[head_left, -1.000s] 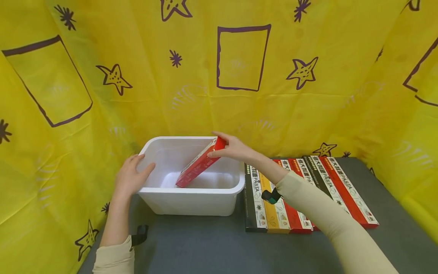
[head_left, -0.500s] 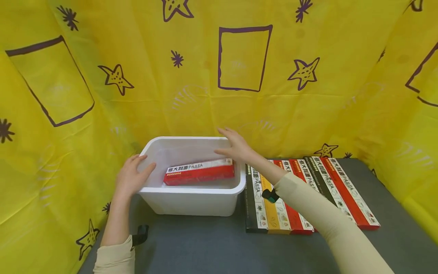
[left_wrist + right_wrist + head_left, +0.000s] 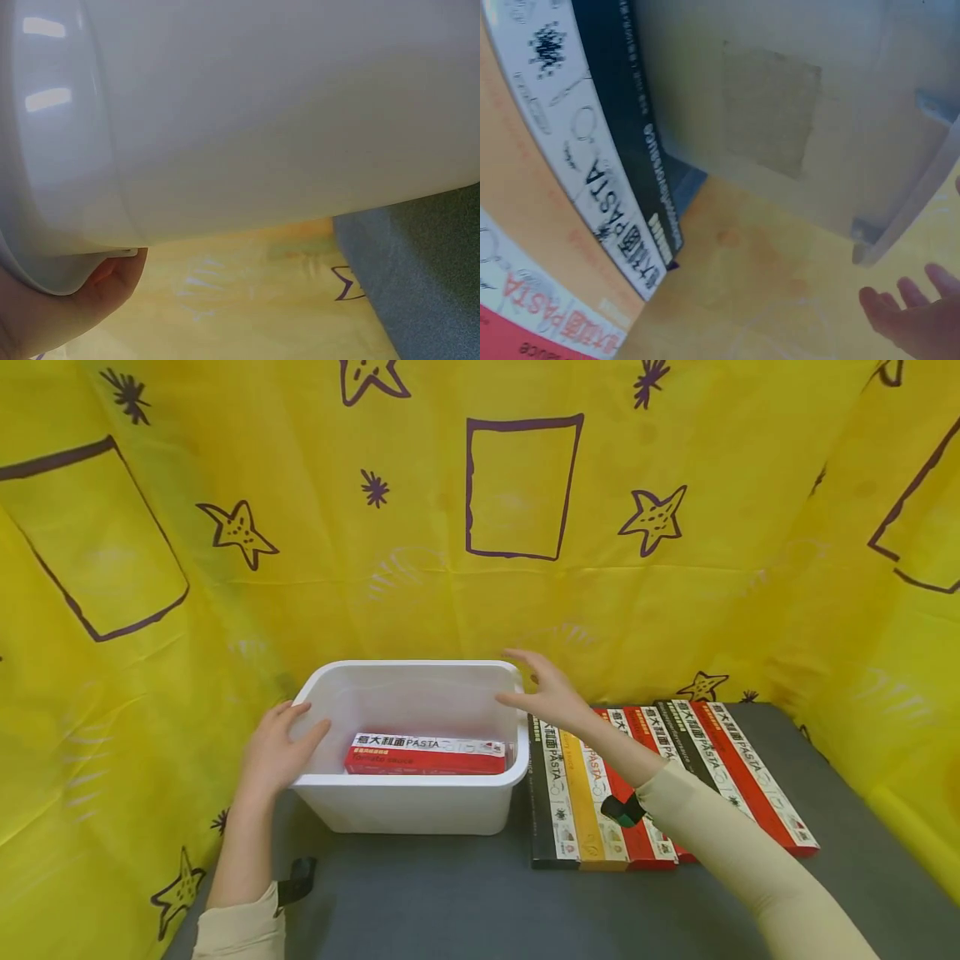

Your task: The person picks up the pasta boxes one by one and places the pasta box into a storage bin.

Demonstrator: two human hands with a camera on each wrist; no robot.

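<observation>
A white plastic bin (image 3: pixel 408 806) stands on the grey table. Inside it a red pasta box (image 3: pixel 423 754) lies flat on the bottom. My left hand (image 3: pixel 276 752) rests on the bin's left rim with relaxed fingers; the left wrist view shows the bin's wall (image 3: pixel 285 120) close up with the thumb under the rim. My right hand (image 3: pixel 546 692) hovers open over the bin's right rim, holding nothing; its fingertips (image 3: pixel 911 315) show beside the bin's outer wall (image 3: pixel 795 112). A row of several pasta boxes (image 3: pixel 645 777) lies to the right of the bin.
Yellow cloth with purple stars and rectangles (image 3: pixel 517 485) hangs behind and at both sides. The grey table surface (image 3: pixel 450 902) runs in front of the bin. The black pasta box (image 3: pixel 622 150) lies right against the bin's side.
My right hand let go of the red pasta box, which dropped from leaning on the bin's rim to lying flat inside. The hand drew back to the right rim.
</observation>
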